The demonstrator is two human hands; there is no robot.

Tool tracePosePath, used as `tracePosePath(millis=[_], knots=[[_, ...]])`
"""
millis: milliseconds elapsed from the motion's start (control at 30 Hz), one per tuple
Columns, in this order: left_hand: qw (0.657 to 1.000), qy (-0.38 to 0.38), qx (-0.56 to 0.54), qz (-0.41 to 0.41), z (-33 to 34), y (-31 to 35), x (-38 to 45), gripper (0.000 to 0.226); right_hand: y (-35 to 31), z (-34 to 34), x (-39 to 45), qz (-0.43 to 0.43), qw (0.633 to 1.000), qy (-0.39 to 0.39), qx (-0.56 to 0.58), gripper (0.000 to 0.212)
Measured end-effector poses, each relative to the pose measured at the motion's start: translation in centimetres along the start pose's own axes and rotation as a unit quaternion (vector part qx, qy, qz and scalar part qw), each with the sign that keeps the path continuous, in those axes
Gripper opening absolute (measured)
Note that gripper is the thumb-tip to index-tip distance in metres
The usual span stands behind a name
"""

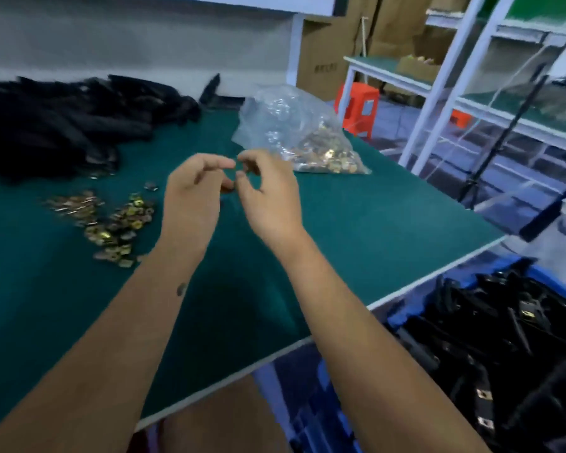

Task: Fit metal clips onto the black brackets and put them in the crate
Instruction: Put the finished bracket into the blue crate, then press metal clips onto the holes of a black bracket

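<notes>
Clips (111, 220): loose pile at mid-left of frame on the green surface (373, 223), more in the clear bag (307, 138) upper centre. Black brackets (62, 125) heaped upper left; finished ones fill the blue crate (490, 348) lower right.

Judgement: a clip is being oriented before a bracket is picked up. Best to get the open side facing out first, then grab a bracket and push the clip on square.

Left hand (193, 194) and right hand (268, 197) are raised at centre frame, fingers curled, fingertips nearly meeting. Something small and dark sits between them, probably a clip; too blurred to tell which hand pinches it.
</notes>
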State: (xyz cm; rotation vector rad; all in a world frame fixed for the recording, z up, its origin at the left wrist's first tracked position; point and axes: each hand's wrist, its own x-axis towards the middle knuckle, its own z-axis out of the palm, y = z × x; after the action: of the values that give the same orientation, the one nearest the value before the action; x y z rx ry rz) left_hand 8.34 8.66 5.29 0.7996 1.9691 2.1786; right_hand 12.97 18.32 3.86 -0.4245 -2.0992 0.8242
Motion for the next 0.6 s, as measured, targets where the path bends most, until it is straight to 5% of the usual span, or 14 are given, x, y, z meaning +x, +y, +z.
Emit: tracePosePath(millis=[233, 333, 433, 500, 600], knots=[[0.984, 0.136, 0.106, -0.048, -10.9, -5.3, 0.6, 0.036, -3.1, 12.0, 0.3, -0.032, 0.970, -0.236, -0.054, 0.024], [0.963, 0.257, 0.084, 0.023, -13.9, -4.7, 1.4, 0.033, -3.3, 14.6, 0.8, -0.049, 0.955, -0.281, -0.081, 0.020], [0.928, 0.350, 0.118, 0.057, -17.0, -4.7, 2.4, 0.030, -3.4, 16.1, 1.6, -0.014, 0.956, -0.293, 0.007, 0.016], [0.911, 0.361, 0.195, -0.038, -18.3, -5.5, 3.1, 0.026, -3.4, 17.1, 2.3, -0.010, 0.961, -0.275, 0.019, 0.018], [0.872, 0.271, 0.376, -0.159, -18.2, -6.6, 4.5, 0.028, -3.0, 18.9, 3.7, -0.008, 0.969, -0.248, -0.006, 0.025]])
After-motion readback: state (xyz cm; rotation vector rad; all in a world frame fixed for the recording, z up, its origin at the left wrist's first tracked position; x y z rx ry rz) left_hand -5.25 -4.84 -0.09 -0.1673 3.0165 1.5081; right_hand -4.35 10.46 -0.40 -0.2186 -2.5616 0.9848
